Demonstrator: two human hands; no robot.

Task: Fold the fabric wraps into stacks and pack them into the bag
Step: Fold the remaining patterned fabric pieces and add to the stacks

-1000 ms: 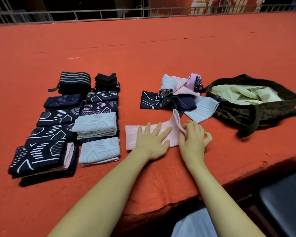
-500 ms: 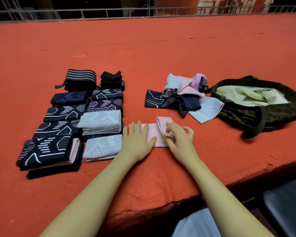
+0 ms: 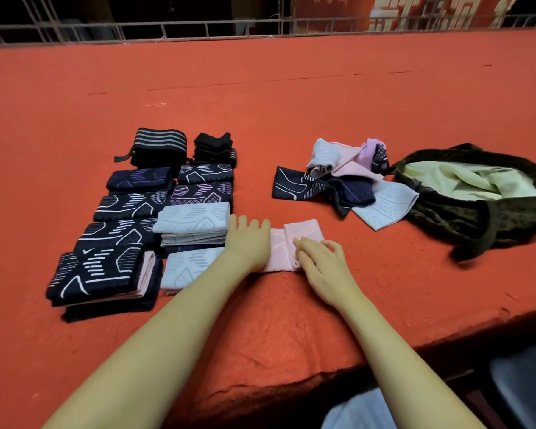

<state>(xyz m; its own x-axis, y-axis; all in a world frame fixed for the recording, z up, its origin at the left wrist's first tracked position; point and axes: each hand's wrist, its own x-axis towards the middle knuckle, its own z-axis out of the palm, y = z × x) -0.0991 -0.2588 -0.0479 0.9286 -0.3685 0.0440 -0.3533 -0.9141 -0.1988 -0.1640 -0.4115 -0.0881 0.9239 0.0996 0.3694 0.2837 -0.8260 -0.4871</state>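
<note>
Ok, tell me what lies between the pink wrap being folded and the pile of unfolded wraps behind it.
Head view: only bare red felt tabletop separates the pink wrap from the unfolded pile. Nothing sits in that strip.

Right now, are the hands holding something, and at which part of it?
Nothing is gripped. Both hands lie on the pink wrap: the left hand flat on its left part, the right hand with its fingertips on the folded-over right flap.
</note>
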